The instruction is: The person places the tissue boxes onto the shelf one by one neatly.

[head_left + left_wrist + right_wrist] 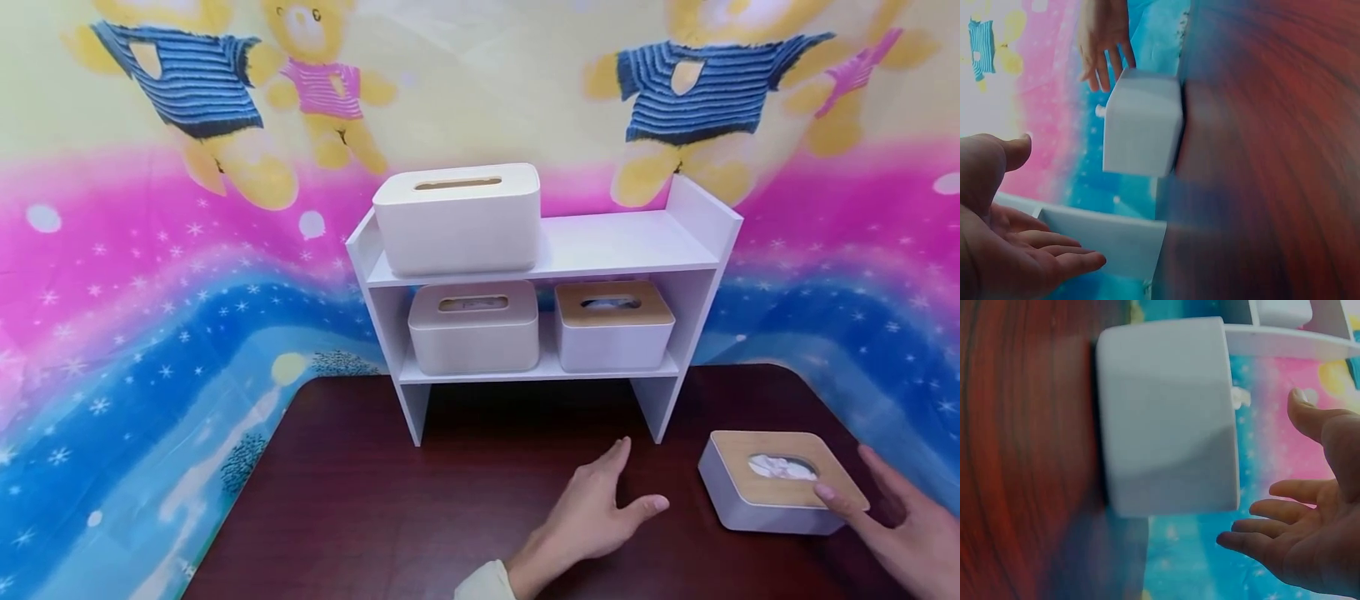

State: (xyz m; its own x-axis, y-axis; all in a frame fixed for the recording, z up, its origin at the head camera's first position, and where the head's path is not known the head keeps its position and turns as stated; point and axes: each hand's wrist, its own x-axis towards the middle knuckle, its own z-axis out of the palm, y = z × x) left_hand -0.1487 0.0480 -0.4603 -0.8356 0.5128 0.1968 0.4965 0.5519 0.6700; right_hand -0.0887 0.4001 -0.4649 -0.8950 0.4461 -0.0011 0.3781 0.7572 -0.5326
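A tissue box (776, 517) with white sides and a wood-coloured lid rests on the table at the right, white tissue showing in its oval slot. My right hand (911, 525) is at the box's right end, fingers extended and thumb overlapping the lid's corner in the head view. In the right wrist view the right hand (1310, 531) appears apart from the white side of the tissue box (1166, 419). To the left of the box, my left hand (585, 512) hovers over the table with fingers stretched and thumb spread, holding nothing. The left wrist view shows this left hand (1016, 244) beside the shelf's side.
A white two-tier shelf (630, 242) stands at the table's back. On its top left sits a large cream tissue box (457, 229). Below are another cream tissue box (476, 346) and a wood-lidded one (615, 346). A bear-patterned cloth (480, 92) hangs behind the dark table (337, 500).
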